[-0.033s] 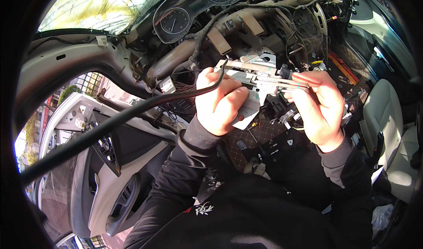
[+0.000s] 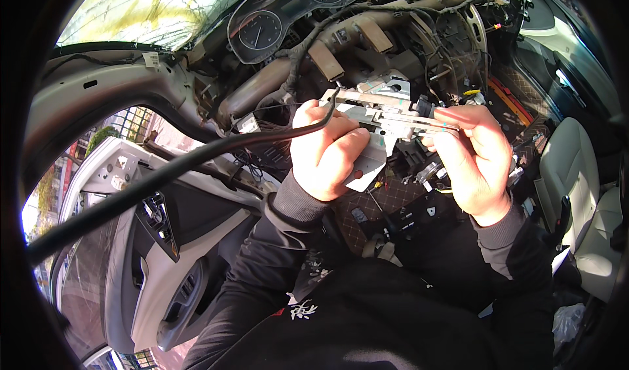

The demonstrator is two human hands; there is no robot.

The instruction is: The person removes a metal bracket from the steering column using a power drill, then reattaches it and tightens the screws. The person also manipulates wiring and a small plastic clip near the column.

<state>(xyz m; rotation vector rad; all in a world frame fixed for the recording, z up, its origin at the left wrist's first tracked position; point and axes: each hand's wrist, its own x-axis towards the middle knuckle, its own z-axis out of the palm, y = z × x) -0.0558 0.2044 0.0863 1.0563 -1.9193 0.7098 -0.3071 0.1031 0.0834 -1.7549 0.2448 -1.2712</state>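
A silvery metal bracket assembly (image 2: 376, 152), with flat plates and long narrow strips, is held between my two hands in front of the stripped dashboard. My left hand (image 2: 327, 154) is closed round its left side, thumb bent over the plate. The fingertips of my right hand (image 2: 477, 164) pinch the right end of the narrow strips. Part of the bracket is hidden behind my left fingers. A thick black cable (image 2: 164, 172) crosses the view from the lower left, its thin end over my left hand.
The bare dashboard beam (image 2: 265, 82) carries wiring and an instrument cluster (image 2: 260, 33). An open car door (image 2: 154, 275) stands on the left. A light seat (image 2: 573, 173) is at the right. Loose parts and wires lie on the brown quilted floor mat (image 2: 386, 200). The windscreen (image 2: 144, 10) looks cracked.
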